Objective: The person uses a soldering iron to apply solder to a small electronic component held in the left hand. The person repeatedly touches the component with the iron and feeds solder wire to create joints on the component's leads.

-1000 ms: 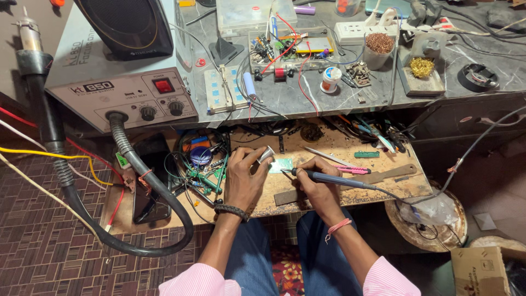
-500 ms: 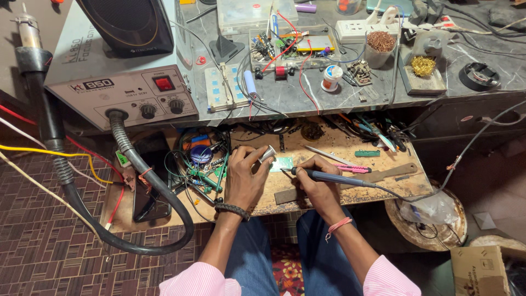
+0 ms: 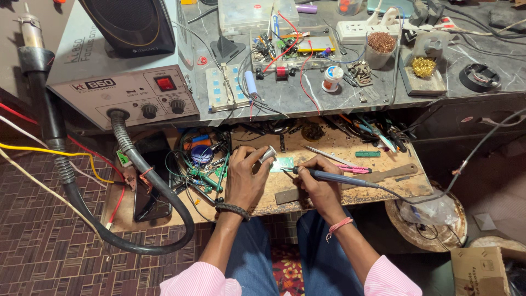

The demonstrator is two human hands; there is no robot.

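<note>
A small green circuit board [image 3: 283,163] lies on the wooden bench [image 3: 339,151] between the hands. The right hand [image 3: 318,183] grips a blue soldering iron [image 3: 329,176], tip at the board. The left hand [image 3: 245,175] pinches a solder spool [image 3: 268,154] just beside it. A tangle of wires [image 3: 203,164] sits left of the left hand.

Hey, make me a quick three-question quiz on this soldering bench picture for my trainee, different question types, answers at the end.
1. True or false: the right hand holds the blue-handled soldering iron.
2. Multiple choice: the left hand holds what beside the small green circuit board? A) a pink-handled screwdriver B) a small silvery spool of solder wire C) a black speaker
3. Fill in: the grey hot-air rework station with two black knobs stands on the ___ side of the grey marble-patterned bench top.

Key: 1 true; 2 B; 3 left.
</note>
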